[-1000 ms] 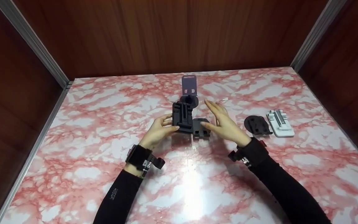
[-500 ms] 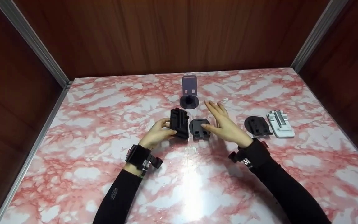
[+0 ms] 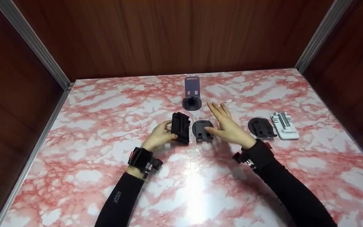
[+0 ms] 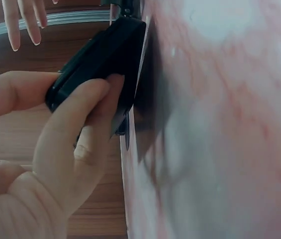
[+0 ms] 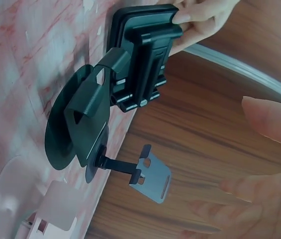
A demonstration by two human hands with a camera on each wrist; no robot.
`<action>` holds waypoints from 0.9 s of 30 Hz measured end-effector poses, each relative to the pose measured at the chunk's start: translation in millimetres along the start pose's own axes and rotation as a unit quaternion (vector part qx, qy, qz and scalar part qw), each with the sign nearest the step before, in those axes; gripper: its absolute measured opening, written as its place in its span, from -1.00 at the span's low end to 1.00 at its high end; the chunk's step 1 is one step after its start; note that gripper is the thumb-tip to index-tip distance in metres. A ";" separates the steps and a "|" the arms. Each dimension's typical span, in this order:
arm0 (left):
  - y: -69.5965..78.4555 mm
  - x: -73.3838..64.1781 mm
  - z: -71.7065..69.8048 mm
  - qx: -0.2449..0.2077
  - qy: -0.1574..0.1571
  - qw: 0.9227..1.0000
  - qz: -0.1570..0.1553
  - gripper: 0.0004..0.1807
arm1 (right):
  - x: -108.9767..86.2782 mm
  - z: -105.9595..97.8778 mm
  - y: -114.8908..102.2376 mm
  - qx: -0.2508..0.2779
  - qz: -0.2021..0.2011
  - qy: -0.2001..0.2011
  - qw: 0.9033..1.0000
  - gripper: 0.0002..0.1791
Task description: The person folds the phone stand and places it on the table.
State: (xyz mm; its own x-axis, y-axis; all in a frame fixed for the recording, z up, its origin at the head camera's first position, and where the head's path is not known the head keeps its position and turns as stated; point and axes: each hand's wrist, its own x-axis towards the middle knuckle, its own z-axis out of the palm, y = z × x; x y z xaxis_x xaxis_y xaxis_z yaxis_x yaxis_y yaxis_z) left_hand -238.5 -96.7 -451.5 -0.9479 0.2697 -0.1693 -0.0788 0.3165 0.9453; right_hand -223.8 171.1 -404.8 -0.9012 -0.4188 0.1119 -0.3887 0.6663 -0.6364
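Note:
My left hand (image 3: 161,137) grips a black folded phone stand (image 3: 180,127) by its left side, thumb on one face and fingers along the other. In the left wrist view the black stand (image 4: 103,59) is tilted close over the table; whether its edge touches cannot be told. My right hand (image 3: 230,129) hovers with fingers spread and holds nothing. Beside its thumb lies a dark grey folded phone stand (image 3: 203,130) on a round base. Behind them, a purple-grey phone stand (image 3: 192,91) stands upright and unfolded.
To the right lie a black round-based folded stand (image 3: 261,127) and a white folded phone stand (image 3: 284,125). A pale pinkish stand (image 5: 55,201) shows in the right wrist view. Wood-grain panels (image 3: 181,37) bound the marbled table (image 3: 106,176) behind and at both sides.
My left hand has drawn the black stand left and toward me, and lowered it, uncovering the grey stand and the purple-grey stand's base. My right hand has hardly moved.

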 end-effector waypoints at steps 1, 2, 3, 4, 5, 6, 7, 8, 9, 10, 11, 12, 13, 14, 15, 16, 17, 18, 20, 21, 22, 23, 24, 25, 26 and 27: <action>0.6 -0.4 -0.5 0.027 0.003 1.000 0.003 -0.14 | 0.2 0.5 0.3 -0.003 -0.001 0.001 1.000 -0.03; 1.0 -0.7 -1.0 0.057 0.006 0.998 0.006 -0.10 | 0.3 0.9 0.5 -0.007 -0.001 0.001 1.000 -0.03; 1.8 -1.1 -1.6 0.085 0.008 0.996 0.009 -0.07 | 0.5 1.3 0.8 -0.011 -0.002 0.001 1.000 -0.04; 2.4 -1.6 -2.2 0.108 0.009 0.994 0.013 -0.05 | 0.6 1.7 1.1 -0.016 -0.003 0.001 1.000 -0.04; 2.8 -2.2 -2.8 0.129 0.010 0.991 0.016 -0.03 | 0.9 2.0 1.2 -0.022 -0.004 0.001 1.000 -0.04; 3.2 -2.8 -3.3 0.149 0.011 0.989 0.019 -0.03 | 1.2 2.4 1.4 -0.029 -0.005 0.000 1.000 -0.04; 3.2 -3.2 -3.8 0.174 0.013 0.984 0.025 -0.03 | 1.4 2.7 1.2 -0.036 -0.007 0.000 0.999 -0.04; 3.3 -3.7 -4.0 0.194 0.014 0.980 0.029 -0.04 | 1.5 2.9 1.1 -0.045 -0.009 0.000 0.999 -0.05; 3.6 -4.4 -4.0 0.214 0.015 0.976 0.032 -0.05 | 1.6 3.0 0.9 -0.053 -0.012 0.001 0.999 -0.05; 3.6 -4.9 -4.0 0.231 0.016 0.972 0.034 -0.06 | 1.8 3.2 0.7 -0.060 -0.014 0.001 0.998 -0.06; 3.7 -5.4 -3.8 0.247 0.017 0.968 0.035 -0.07 | 2.0 3.3 0.2 -0.069 -0.016 0.001 0.998 -0.07; 4.0 -6.0 -3.5 0.261 0.018 0.964 0.035 -0.07 | 2.2 3.4 -0.3 -0.076 -0.017 0.002 0.997 -0.08; 4.2 -6.3 -3.3 0.273 0.020 0.961 0.035 -0.06 | 2.4 3.3 -0.8 -0.086 -0.018 0.003 0.996 -0.08; 4.9 -6.7 -3.3 0.279 0.021 0.959 0.033 -0.05 | 2.7 3.3 -1.2 -0.093 -0.018 0.004 0.995 -0.09; 5.8 -7.2 -3.5 0.283 0.021 0.959 0.030 -0.04 | 3.1 3.1 -1.7 -0.101 -0.017 0.005 0.995 -0.08; 6.9 -7.7 -3.8 0.284 0.023 0.958 0.029 -0.02 | 3.6 3.0 -2.2 -0.108 -0.015 0.005 0.994 -0.08; 8.1 -8.3 -4.6 0.284 0.025 0.958 0.028 -0.02 | 4.0 2.8 -2.7 -0.116 -0.013 0.005 0.993 -0.08; 9.6 -8.9 -5.6 0.287 0.027 0.957 0.026 -0.01 | 4.4 2.6 -3.0 -0.124 -0.010 0.004 0.992 -0.08; 12.7 -10.8 -8.4 0.297 0.035 0.954 0.021 0.00 | 5.2 2.2 -3.6 -0.136 -0.003 0.000 0.991 -0.06; 14.5 -12.0 -9.9 0.306 0.042 0.951 0.020 0.00 | 5.5 2.4 -3.4 -0.141 -0.001 -0.002 0.990 -0.07; 16.1 -13.2 -11.3 0.318 0.050 0.947 0.018 0.00 | 5.8 2.6 -3.3 -0.145 0.001 -0.003 0.989 -0.07; 17.7 -14.2 -12.5 0.330 0.059 0.942 0.018 0.00 | 6.1 2.8 -3.2 -0.148 0.003 -0.005 0.989 -0.07; 19.5 -15.5 -13.3 0.341 0.069 0.937 0.021 0.00 | 6.3 3.1 -3.1 -0.151 0.005 -0.006 0.989 -0.07; 21.0 -16.8 -13.7 0.354 0.082 0.931 0.025 0.00 | 6.8 3.5 -3.0 -0.152 0.006 -0.007 0.988 -0.08; 22.5 -18.0 -13.6 0.365 0.094 0.926 0.031 -0.01 | 7.3 3.9 -2.7 -0.155 0.005 -0.008 0.988 -0.08; 23.9 -19.0 -13.0 0.376 0.109 0.919 0.038 -0.01 | 7.7 4.3 -2.5 -0.156 0.003 -0.007 0.988 -0.09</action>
State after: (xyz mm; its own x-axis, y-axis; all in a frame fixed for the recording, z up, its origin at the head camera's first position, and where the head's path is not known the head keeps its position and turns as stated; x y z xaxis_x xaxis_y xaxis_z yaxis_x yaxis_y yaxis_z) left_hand -226.4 -106.1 -422.1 -0.9877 0.1542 0.0260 0.1478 0.8658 0.4781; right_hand -228.9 163.5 -405.6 -0.9020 -0.4209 0.0959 -0.4248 0.8257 -0.3712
